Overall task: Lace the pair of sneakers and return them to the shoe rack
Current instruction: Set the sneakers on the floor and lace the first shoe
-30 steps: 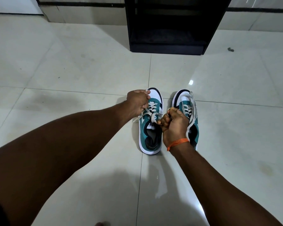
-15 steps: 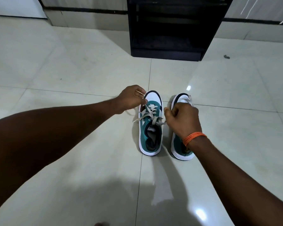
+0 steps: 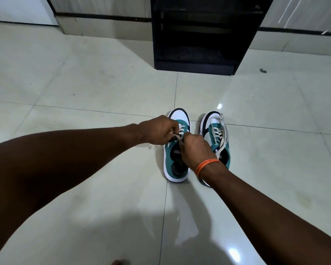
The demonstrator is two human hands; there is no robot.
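Two teal, white and black sneakers stand side by side on the tiled floor, toes pointing away from me. Over the left sneaker (image 3: 172, 163), my left hand (image 3: 158, 130) and my right hand (image 3: 196, 148) are close together, each pinching an end of its grey-white lace (image 3: 178, 137) above the tongue. The right hand wears an orange thread at the wrist. The right sneaker (image 3: 217, 134) has its laces threaded, with loose ends lying along its outer side. A black shoe rack (image 3: 197, 33) stands straight ahead against the wall.
Glossy pale floor tiles (image 3: 84, 88) spread out on all sides of the sneakers. A small dark speck (image 3: 263, 70) lies on the floor right of the rack. A low wall plinth (image 3: 103, 25) runs behind.
Both hands have come together over the left sneaker's tongue. The right hand moved left off the right sneaker; the left hand moved back from the toe, still holding the lace.
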